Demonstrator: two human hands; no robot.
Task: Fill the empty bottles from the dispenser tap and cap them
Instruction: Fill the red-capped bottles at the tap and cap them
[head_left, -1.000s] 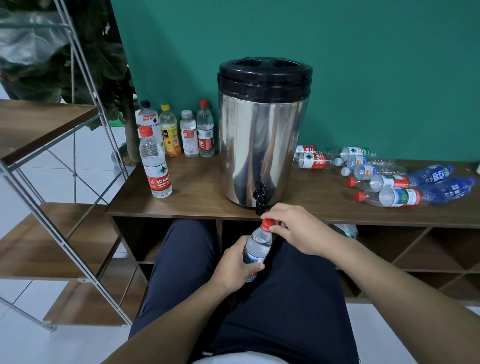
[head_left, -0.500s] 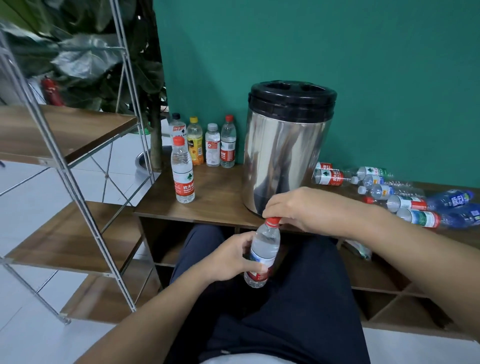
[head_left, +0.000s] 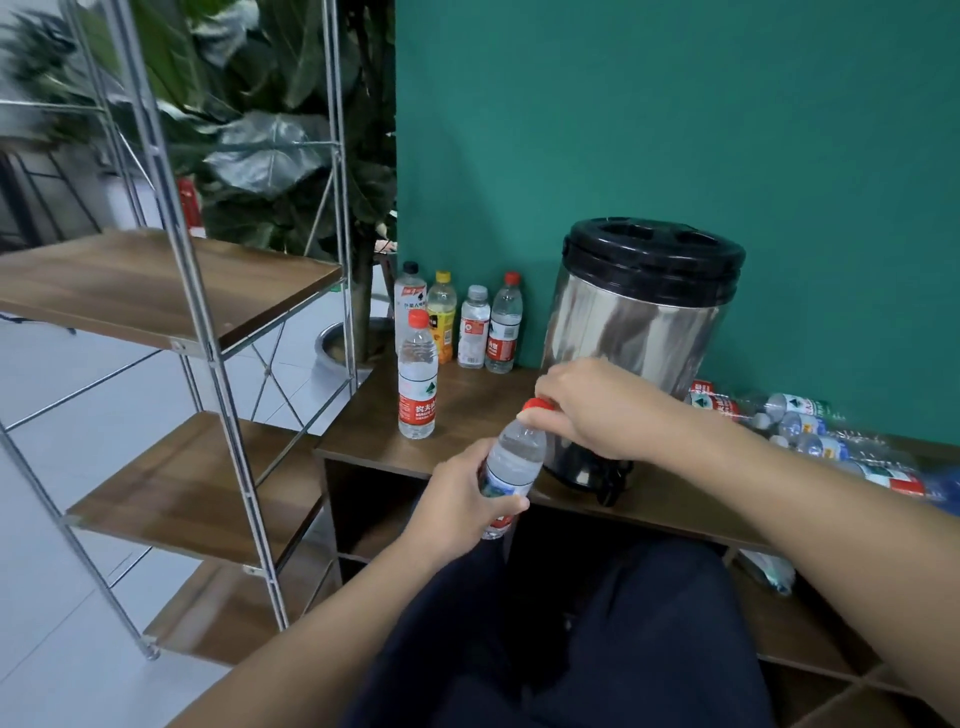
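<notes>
Two large fixtures are seen first: the wooden counter (head_left: 467, 410) and the steel dispenser (head_left: 639, 332) on it, against the green wall, with its black tap (head_left: 610, 486) hanging at the counter's front edge. A metal shelf rack (head_left: 171, 291) is at the left. Empty bottles (head_left: 810, 431) are piled lying down right of the dispenser; five capped bottles are stood upright to its left, one of them, a red-label bottle (head_left: 417, 376), nearer the front edge.

Step in hand is judged as capping: a filled water bottle (head_left: 511, 462) is held tilted just left of the tap, in front of the counter edge and above the lap. The left hand (head_left: 462, 501) is wrapped round its body; the right hand (head_left: 587, 405) is curled over the red cap (head_left: 537, 405), pinching it. Whether the cap is fully tight cannot be told.

Next move is judged to need a last twist, then release of the cap and the bottle set upright beside the filled group.

Against the earlier frames, the view is swung left and the bottle is carried up and leftward, from below the tap to beside it; both grips are unchanged.
</notes>
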